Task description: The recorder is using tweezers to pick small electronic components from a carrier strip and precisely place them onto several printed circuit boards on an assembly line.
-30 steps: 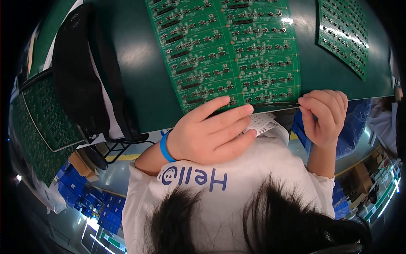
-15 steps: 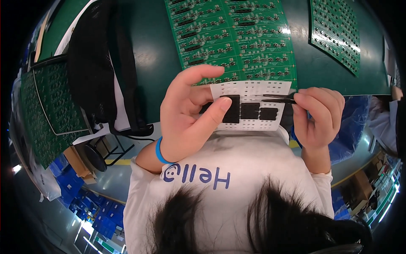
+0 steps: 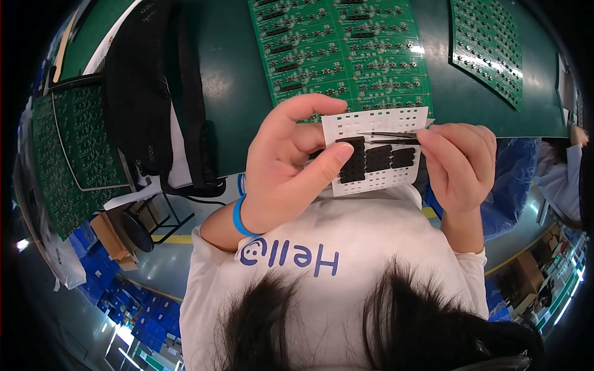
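My left hand [image 3: 291, 161] grips a white perforated sheet [image 3: 371, 183] by its left side, thumb pressed on the front. Black foam-like pads [image 3: 378, 159] stick to the sheet in three blocks, the thumb lying over the left one. Black tweezers [image 3: 399, 138] are pinched in my right hand [image 3: 461, 164]. Their tips reach over the sheet, just above the black pads; whether they touch it I cannot tell. Behind the sheet lies a large green circuit board panel [image 3: 383, 68], with long black parts along several of its rows.
A second green circuit panel [image 3: 489, 49] lies at the far right of the dark green table [image 3: 226, 80]. On the left are a black mesh bag [image 3: 137, 93] and more green boards [image 3: 77, 148]. Blue plastic sheeting [image 3: 513, 185] hangs at right, near another person's sleeve [image 3: 560, 182].
The white sheet has shifted slightly right and tilted, its right side rising, with my left hand following. The tweezers have moved a little up and left over it.
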The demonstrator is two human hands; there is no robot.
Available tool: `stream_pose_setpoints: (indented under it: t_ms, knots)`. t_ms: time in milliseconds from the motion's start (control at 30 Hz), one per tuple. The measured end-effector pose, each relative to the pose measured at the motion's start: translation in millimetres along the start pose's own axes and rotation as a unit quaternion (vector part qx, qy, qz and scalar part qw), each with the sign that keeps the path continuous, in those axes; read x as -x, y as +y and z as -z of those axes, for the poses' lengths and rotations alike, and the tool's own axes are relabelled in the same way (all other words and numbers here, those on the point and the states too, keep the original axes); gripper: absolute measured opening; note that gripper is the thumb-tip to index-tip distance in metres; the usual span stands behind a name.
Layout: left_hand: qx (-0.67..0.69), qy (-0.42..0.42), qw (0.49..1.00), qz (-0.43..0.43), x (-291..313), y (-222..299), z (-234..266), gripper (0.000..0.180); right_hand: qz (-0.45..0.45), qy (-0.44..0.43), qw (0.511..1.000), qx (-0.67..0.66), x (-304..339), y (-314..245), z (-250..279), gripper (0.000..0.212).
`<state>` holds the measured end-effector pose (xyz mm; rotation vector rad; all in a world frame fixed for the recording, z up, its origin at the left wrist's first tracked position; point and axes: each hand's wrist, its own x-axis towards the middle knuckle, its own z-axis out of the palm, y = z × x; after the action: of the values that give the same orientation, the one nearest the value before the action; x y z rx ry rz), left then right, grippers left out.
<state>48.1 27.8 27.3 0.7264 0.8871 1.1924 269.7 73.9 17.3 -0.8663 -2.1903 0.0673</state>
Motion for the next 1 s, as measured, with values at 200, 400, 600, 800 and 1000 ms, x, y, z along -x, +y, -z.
stream_pose_setpoints:
  t_ms: [200,400,600,800,1000]
  knots:
    - [-0.052,-0.044,0.998,-0.014,-0.6,-5.5,3.0,0.047,-0.007,-0.015,1.0,-0.004,-1.1,0.4,1.6,0.021]
    - [-0.33,-0.148,0.922,-0.141,-3.1,-4.1,13.7,0.044,-0.095,-0.087,0.983,-0.127,-1.5,6.4,7.1,0.018]
    - [-0.381,-0.167,0.894,-0.167,-9.4,-2.8,13.6,0.042,-0.214,-0.053,0.945,-0.242,11.0,22.7,13.3,0.015]
    - [-0.467,-0.193,0.806,-0.309,-20.1,-11.9,14.0,0.032,-0.075,-0.093,0.993,0.018,4.8,35.6,2.7,0.014]
    - [-0.501,-0.188,0.785,-0.313,-17.6,-14.2,14.8,0.031,-0.056,-0.099,0.993,0.038,7.1,37.4,4.7,0.014]
